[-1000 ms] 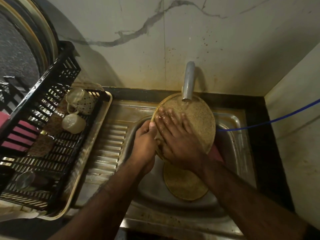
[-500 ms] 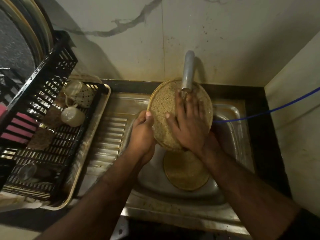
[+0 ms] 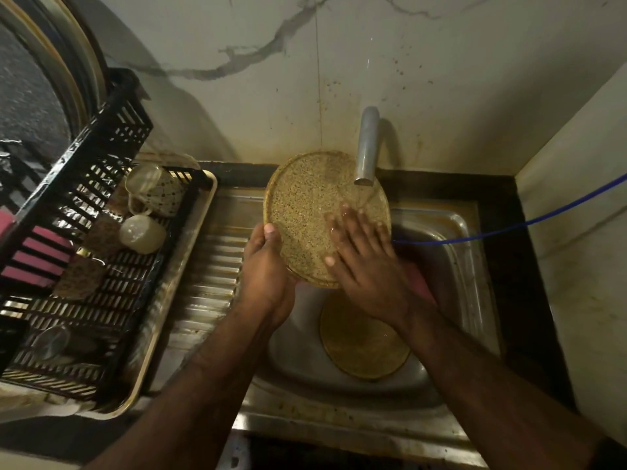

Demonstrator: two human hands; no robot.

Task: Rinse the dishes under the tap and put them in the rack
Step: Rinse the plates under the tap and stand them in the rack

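Presently the rinse step is in hand. One speckled plate is held tilted over the sink, its upper edge under the tap. Left hand grips the plate's lower left rim, thumb on the face, fingers curled behind. Right hand lies flat on the wet face, fingers straight and spread, gripping nothing; judged to be rubbing the surface under the flow.

A second plate lies flat in the basin below, judged not yet rinsed. The rack stands to the left on a tray, well apart from the sink across the ribbed drainboard. It holds two cups at its far end.

Next move, as judged: lift the right hand off, let the plate drain, carry it left over the drainboard and stand it in a free part of the rack. A wet rim calls for a firm grip.

Limits of view: the water stream is faint. A pink item behind the right wrist is mostly hidden and unidentified. Flat brown pieces and a glassy object in the rack are too dim to name. The rack's left side is cut off. A blue cord crosses the sink's right side, its ends out of view.
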